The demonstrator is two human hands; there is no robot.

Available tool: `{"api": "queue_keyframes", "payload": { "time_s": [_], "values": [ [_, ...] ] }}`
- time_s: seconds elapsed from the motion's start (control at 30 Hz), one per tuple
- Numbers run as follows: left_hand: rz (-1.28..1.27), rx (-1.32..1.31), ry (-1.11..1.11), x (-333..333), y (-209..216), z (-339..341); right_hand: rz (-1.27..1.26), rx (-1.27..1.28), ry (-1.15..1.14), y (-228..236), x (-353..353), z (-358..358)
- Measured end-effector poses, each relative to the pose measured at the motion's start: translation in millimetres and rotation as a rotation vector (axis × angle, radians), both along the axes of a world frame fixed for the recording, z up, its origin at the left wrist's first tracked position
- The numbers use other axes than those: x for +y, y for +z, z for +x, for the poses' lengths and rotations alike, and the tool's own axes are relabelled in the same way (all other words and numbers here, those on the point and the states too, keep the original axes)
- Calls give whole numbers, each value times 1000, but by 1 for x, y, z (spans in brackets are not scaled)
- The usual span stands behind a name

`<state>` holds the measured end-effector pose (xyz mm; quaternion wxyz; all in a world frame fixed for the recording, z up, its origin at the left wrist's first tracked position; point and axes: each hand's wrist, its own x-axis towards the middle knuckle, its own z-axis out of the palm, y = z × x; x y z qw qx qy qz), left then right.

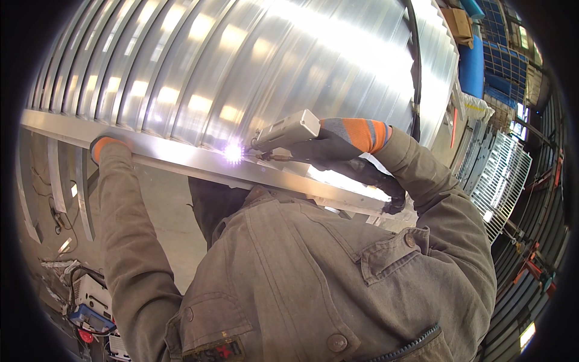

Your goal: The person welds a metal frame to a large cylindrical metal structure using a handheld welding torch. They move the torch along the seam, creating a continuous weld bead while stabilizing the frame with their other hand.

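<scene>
A blue roll (pixel 474 69) is located at the upper right, near a brown cardboard box (pixel 458 27). A wire grid (pixel 505 65) adjoins this area; lower, a slatted metal panel (pixel 502 181) is positioned.

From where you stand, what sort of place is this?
Probably a metal fabrication workshop: the gloved right hand holds what looks like a welding torch, glowing at its tip, beside ribbed metal panels; boxy equipment with cables stands lower left.
</scene>
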<state>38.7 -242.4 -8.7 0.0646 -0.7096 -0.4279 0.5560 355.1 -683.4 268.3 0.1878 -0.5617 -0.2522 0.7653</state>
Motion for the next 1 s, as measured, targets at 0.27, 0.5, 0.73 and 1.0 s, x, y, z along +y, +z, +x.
{"api": "queue_keyframes", "payload": {
  "time_s": [0.27, 0.5, 0.73, 1.0],
  "values": [
    [4, -1, 0, -1, 0, 1, -6, 1, -5, 3, -7, 1],
    [12, -2, -5, -1, 6, 3, -29, -19, -6, 12, -14, 5],
    [15, -3, -11, -3, 11, 6, -59, -75, 35, 3, -27, 7],
    [19, -8, -14, -4, 12, 7, -2, -31, -12, 3, -36, 7]
  ]
}}
